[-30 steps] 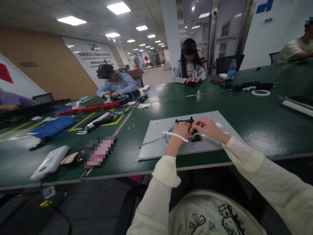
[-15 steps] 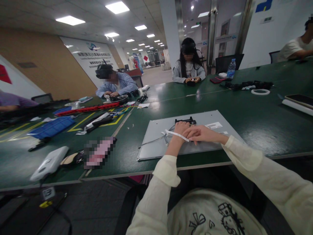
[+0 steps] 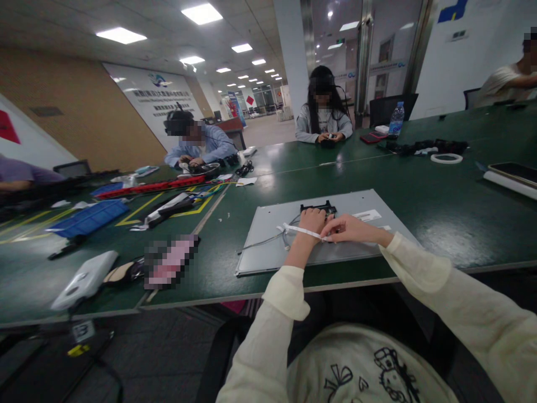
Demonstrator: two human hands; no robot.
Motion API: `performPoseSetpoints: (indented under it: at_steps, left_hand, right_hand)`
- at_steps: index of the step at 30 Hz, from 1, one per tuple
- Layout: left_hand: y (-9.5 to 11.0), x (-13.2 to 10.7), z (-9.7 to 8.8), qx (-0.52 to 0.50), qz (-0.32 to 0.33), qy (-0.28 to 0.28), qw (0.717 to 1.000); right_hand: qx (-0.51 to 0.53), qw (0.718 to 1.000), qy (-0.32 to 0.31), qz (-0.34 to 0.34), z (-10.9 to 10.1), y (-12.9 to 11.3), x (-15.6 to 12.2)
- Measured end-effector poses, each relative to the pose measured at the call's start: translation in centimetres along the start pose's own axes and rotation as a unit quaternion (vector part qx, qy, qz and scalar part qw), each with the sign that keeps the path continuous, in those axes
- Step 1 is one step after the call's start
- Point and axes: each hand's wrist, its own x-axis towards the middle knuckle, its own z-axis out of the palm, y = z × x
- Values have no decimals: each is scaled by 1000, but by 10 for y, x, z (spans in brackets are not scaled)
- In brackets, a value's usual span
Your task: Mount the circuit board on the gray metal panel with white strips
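My left hand [image 3: 311, 223] rests on a flat grey panel [image 3: 361, 202] with its fingers curled under beside a black bracket-like part [image 3: 318, 206]. What those fingers may hold is hidden. Across the back of the left wrist lies a narrow white strip [image 3: 304, 230], probably tape. My right hand [image 3: 346, 228] comes in from the right, thumb and forefinger pinched at the strip's right end. Thin grey cables [image 3: 268, 242] run over the panel to the left of my hands. White labels [image 3: 368, 215] are stuck to the panel behind my right hand.
Left of the panel lie a blurred pink item [image 3: 174, 263], a white device [image 3: 86, 280] and a blue tray [image 3: 88, 218]. A tape roll [image 3: 446, 159], a water bottle [image 3: 396, 118] and a phone [image 3: 516, 172] are at the right. Other people sit around the green table.
My right hand's fingers have drawn back slightly from the back of my left hand and now pinch the strip's end. My left hand stays in place.
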Motion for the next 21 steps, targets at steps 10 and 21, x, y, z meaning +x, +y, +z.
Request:
performPoseSetpoints:
  at_steps: [10, 21]
  left_hand:
    - [-2, -5, 5, -9, 15, 22, 1000]
    - [3, -11, 4, -19, -18, 90, 996]
  right_hand:
    - [77, 989, 128, 2, -10, 6, 1]
    - [61, 933, 336, 116, -26, 31, 10]
